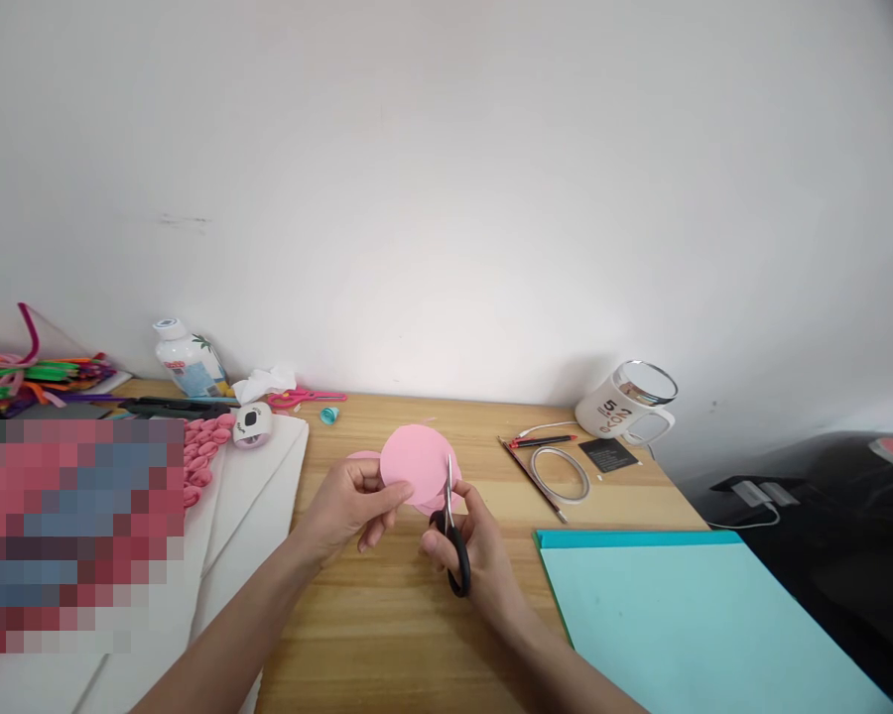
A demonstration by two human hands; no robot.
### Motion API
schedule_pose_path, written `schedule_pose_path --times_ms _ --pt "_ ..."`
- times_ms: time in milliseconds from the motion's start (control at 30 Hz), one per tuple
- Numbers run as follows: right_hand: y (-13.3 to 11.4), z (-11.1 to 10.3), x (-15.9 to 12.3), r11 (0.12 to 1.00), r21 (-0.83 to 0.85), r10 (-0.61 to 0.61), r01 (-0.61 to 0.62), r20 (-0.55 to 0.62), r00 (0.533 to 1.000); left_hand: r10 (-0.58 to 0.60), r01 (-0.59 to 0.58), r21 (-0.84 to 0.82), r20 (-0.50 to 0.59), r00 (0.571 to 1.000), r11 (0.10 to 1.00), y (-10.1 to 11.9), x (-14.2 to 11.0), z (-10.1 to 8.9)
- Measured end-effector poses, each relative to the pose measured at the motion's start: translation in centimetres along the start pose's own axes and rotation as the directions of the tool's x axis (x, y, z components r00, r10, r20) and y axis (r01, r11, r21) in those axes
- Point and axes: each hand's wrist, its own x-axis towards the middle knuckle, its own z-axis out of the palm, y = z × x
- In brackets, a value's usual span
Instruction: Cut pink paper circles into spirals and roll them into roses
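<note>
We see two bare hands over a wooden table. Our left hand pinches a pink paper disc at its lower edge, thumb in front and fingers behind. The disc stands tilted up, facing us. Our right hand is closed around scissors with black handles, and their metal blades point upward across the right side of the disc; we cannot tell whether they touch the paper. More pink paper shows behind the disc, on both sides of it.

Just right of our right hand's grip, a pale teal board lies flat. Beyond that hand, to the right, we find a dark pencil, a red and black pen, a looped white cable and a black card, with a white mug behind them, near the wall.

Past our left hand's grip, to the left, are a small teal cap, pink-handled scissors, a crumpled tissue and a white bottle. Nearer that hand, a small white device rests by white sheets and pink knotted yarn. At our far left lie colorful fuzzy stems, and a blurred patch hides what is below them.
</note>
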Motion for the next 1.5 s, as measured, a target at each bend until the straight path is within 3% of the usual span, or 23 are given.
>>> schedule_pose_path --times_ms 267,433,633,967,1500 --pt "-0.7 0.1 0.0 0.999 -0.032 0.029 -0.029 0.002 1.000 0.017 -0.018 -0.048 -0.019 1.000 0.999 0.1 0.0 0.0" --pt "-0.4 0.3 -0.2 1.000 -0.012 0.029 -0.029 0.021 0.999 -0.006 0.011 -0.113 0.039 0.999 0.994 0.8 -0.2 0.7" --pt "0.2 0.4 -0.3 1.000 0.025 0.011 -0.013 0.058 0.998 0.000 0.000 -0.024 -0.004 1.000 1.000 0.0 -0.1 0.7" --pt "-0.4 0.2 0.0 0.994 0.107 -0.024 0.016 0.079 0.997 0.001 -0.002 0.047 0.028 1.000 0.999 0.2 -0.2 0.7" --pt "-0.3 0.2 -0.1 0.999 -0.015 0.033 -0.033 0.026 0.999 0.042 -0.042 0.014 0.010 0.999 0.999 -0.2 0.0 0.3"
